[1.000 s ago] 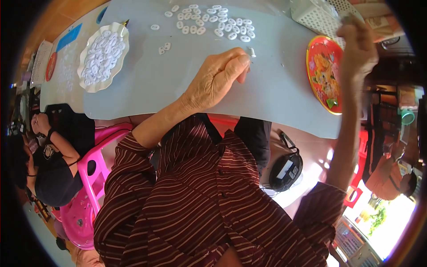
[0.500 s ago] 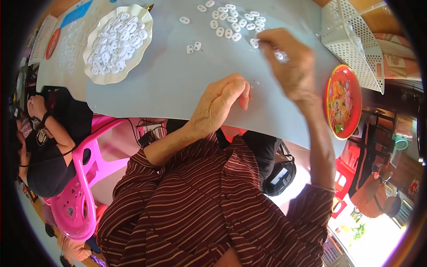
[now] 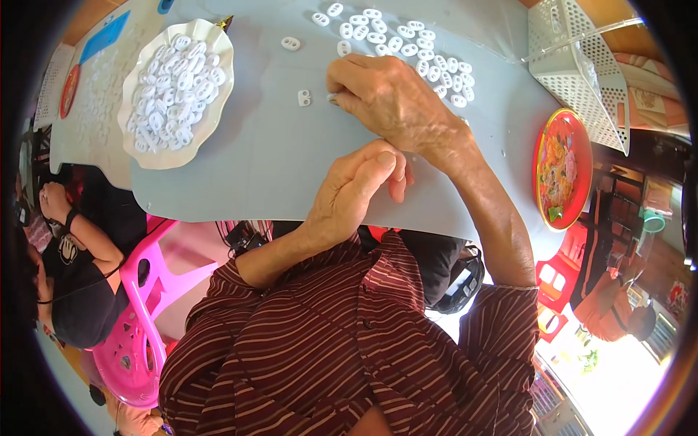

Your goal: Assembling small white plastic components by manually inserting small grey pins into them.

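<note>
Small white oval pieces with two holes [image 3: 378,26] lie scattered on the table at the far middle and right. Above the table's middle, my right hand [image 3: 396,102] is closed, its bent fingers pointing left and down; what the fingertips pinch, if anything, is hidden. Just left of them lies a single white piece [image 3: 304,97]. My left hand [image 3: 355,187] rests near the table's front edge, fingers curled inward and thumb on top, its inside hidden. The right wrist passes close above it. At the far left, a scalloped cream dish [image 3: 129,91] holds a heap of white pieces.
A red round tray [image 3: 544,182] with a floral pattern sits at the table's right edge, below a white perforated basket [image 3: 607,94]. Another person [image 3: 87,261] sits at the left by a pink plastic chair [image 3: 156,291]. A blue flat item [image 3: 105,36] lies far left.
My right hand has moved left from the right-hand group of pieces to beside the lone piece. More pieces now lie at that group's right. My left hand has hardly moved.
</note>
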`<state>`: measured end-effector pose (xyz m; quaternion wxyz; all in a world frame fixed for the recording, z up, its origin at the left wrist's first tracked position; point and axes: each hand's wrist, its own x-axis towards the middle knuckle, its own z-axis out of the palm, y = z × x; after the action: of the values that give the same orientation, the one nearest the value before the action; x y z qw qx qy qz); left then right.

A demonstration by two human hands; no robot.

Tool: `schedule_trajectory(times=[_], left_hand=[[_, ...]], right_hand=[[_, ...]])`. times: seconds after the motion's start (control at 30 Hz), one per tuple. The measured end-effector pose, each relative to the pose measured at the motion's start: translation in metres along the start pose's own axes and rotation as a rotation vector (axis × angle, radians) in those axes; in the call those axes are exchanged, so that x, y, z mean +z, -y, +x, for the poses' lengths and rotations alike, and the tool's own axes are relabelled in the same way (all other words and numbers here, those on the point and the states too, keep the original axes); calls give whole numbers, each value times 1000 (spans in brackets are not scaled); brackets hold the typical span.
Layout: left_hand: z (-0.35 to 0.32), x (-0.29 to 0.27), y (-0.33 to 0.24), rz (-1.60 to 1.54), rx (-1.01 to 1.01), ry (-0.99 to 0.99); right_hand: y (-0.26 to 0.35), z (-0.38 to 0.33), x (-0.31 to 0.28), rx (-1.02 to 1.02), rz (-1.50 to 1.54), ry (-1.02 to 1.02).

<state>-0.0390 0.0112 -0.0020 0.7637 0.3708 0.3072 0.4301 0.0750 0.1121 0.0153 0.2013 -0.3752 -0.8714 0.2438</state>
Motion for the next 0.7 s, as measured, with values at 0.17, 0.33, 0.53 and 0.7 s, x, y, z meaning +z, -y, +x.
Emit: schedule_trajectory(times=[0.17,0.33,0.53,0.7], left_hand=[[1,1,-3,-179,-21,-28],[15,-10,-2,-356,-55,-21],[20,-4,-7,-242,-110,146],[15,5,-1,-37,10,12]], right_hand=[[-3,-32,-13,25,201,-223],[16,-64,-33,-9,388,-287],[12,-91,-30,-56,449,-352],[16,-112,-18,205,612,-388]])
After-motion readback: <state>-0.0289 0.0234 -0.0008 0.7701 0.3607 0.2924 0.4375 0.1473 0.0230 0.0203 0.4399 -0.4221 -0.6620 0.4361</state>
